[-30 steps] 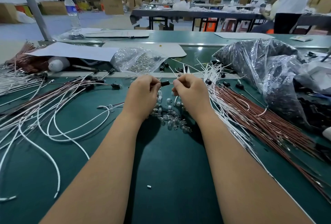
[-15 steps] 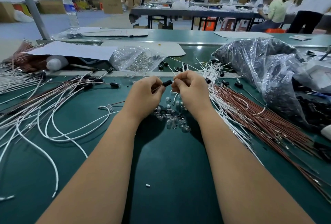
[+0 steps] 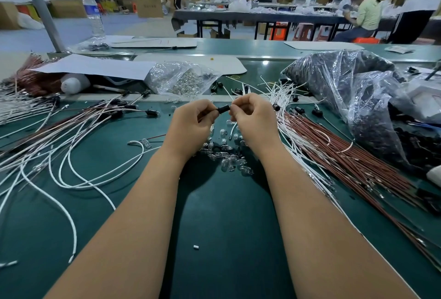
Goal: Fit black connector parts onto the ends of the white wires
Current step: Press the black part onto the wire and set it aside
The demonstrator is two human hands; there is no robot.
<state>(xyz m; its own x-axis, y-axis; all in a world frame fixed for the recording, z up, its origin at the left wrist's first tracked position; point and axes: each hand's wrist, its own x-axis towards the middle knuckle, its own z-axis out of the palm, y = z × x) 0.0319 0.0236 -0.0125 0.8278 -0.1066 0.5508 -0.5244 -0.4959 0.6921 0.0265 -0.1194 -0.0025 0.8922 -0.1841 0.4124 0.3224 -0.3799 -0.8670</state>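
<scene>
Head view: both forearms reach up from the bottom edge to the centre of the frame over a green table point(image 3: 226, 215). Left hand point(image 3: 191, 126) and right hand point(image 3: 254, 119) meet just above centre, raised a little off the surface. A black connector part point(image 3: 223, 109) sits between them, lying roughly level; left fingers curled and pinching its left end, right fingers curled and pinching at its right end. Whether a wire is already seated in it cannot be told. A short piece of white wire point(image 3: 232, 129) hangs below the right hand. Directly under the hands, a scatter of small clear bulbs point(image 3: 229, 157). Loose white wires point(image 3: 71, 167) loop across the left half; a straighter bundle of white wires point(image 3: 293, 146) runs diagonally at right, just beside dark red wires point(image 3: 358, 155). Upper right: clear plastic bag of black parts point(image 3: 353, 88). Upper centre: smaller clear bag of bulbs point(image 3: 181, 79).
</scene>
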